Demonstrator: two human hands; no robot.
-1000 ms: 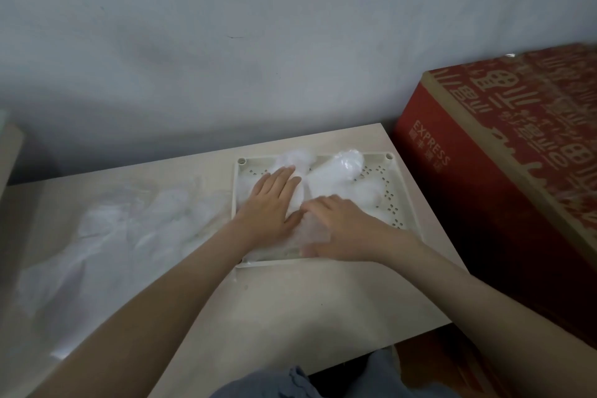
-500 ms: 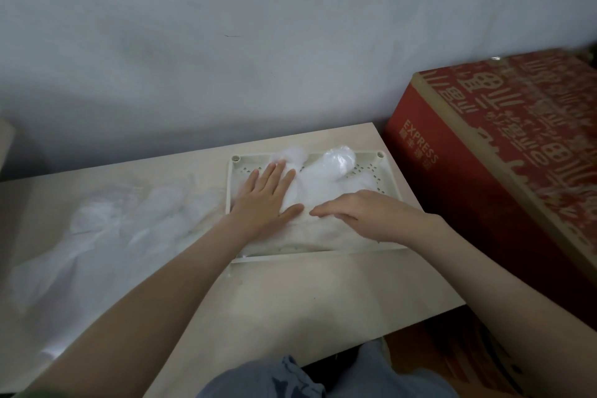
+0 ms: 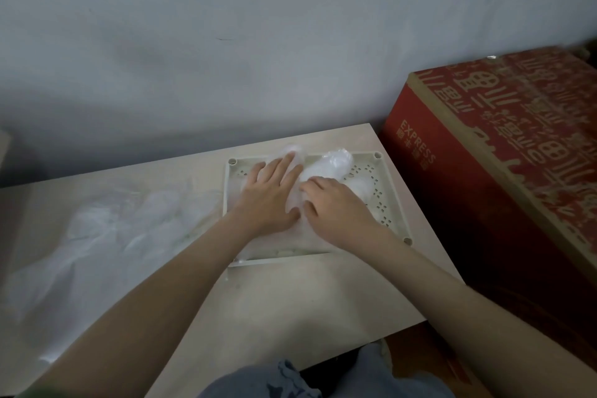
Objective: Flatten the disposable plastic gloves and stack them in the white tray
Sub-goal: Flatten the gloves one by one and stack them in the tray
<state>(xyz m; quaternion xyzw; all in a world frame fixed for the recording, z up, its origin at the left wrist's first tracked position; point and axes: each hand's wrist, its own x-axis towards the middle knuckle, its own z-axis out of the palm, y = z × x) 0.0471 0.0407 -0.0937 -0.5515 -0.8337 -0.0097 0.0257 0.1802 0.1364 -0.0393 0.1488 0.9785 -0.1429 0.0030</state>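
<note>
A white perforated tray [image 3: 392, 203] sits at the table's far right. Clear plastic gloves [image 3: 329, 165] lie in it, their puffy fingers reaching past the back rim. My left hand [image 3: 268, 197] lies flat with straight fingers on the gloves' left side. My right hand [image 3: 336, 207] presses palm down on their middle, its fingers pointing left and close to my left thumb. A loose heap of more clear gloves [image 3: 106, 236] is spread over the table's left half.
The pale wooden table [image 3: 307, 300] stands against a grey wall. A tall red cardboard box [image 3: 504, 152] stands right beside the table's right edge. My knee in blue fabric [image 3: 290, 378] shows below the front edge.
My right hand has slid leftwards over the gloves toward my left hand. My left hand has stayed flat and reached slightly farther toward the tray's back rim.
</note>
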